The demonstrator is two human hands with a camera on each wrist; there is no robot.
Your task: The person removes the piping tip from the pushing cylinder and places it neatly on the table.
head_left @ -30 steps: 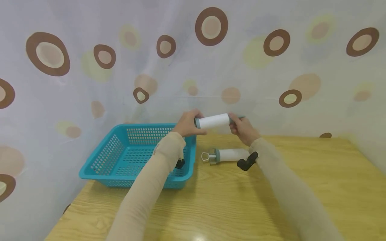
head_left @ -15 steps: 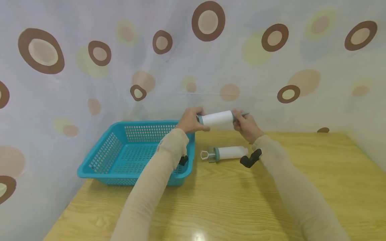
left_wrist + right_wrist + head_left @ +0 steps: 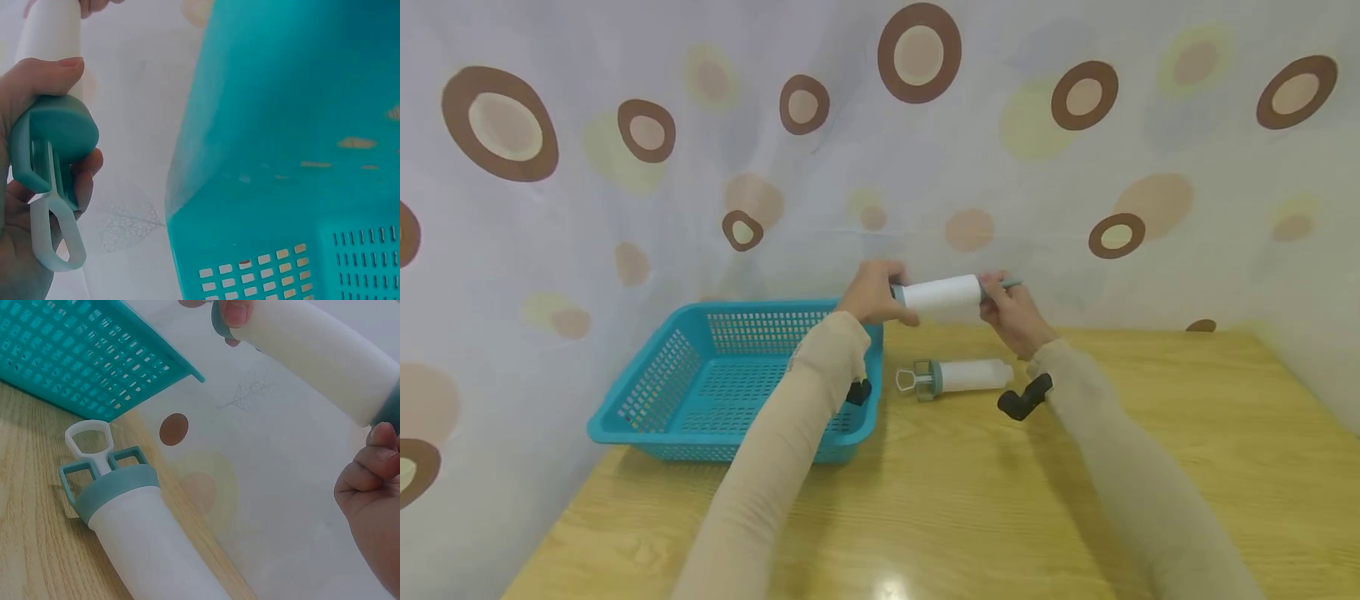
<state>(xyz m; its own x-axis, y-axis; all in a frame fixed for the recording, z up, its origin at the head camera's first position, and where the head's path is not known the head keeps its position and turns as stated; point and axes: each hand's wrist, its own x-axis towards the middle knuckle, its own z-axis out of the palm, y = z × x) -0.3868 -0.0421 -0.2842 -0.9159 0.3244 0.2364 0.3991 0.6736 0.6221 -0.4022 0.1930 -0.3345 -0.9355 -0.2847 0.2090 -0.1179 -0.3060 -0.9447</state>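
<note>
A large plastic syringe (image 3: 942,293) with a white barrel is held level above the table between both hands. My left hand (image 3: 871,293) grips its teal collar end, thumb over the barrel. In the left wrist view the white pull ring (image 3: 57,234) sticks out past that hand. My right hand (image 3: 1013,320) pinches the opposite teal end, where a thin pointed tip (image 3: 1011,283) pokes out beyond the fingers; in the right wrist view the fingers curl at this end. Below lies a second syringe (image 3: 150,540), white with a teal looped collar and pull ring.
A blue-green plastic basket (image 3: 737,439) with slotted walls stands to the left, partly behind my left forearm. All this is on a wood-grain table (image 3: 970,500). A curtain (image 3: 1000,183) with brown and beige circles hangs behind the table.
The head view has tilted slightly. The held syringe is marginally farther right, and more of the teal tip shows beyond my right hand. Both hands keep their hold.
</note>
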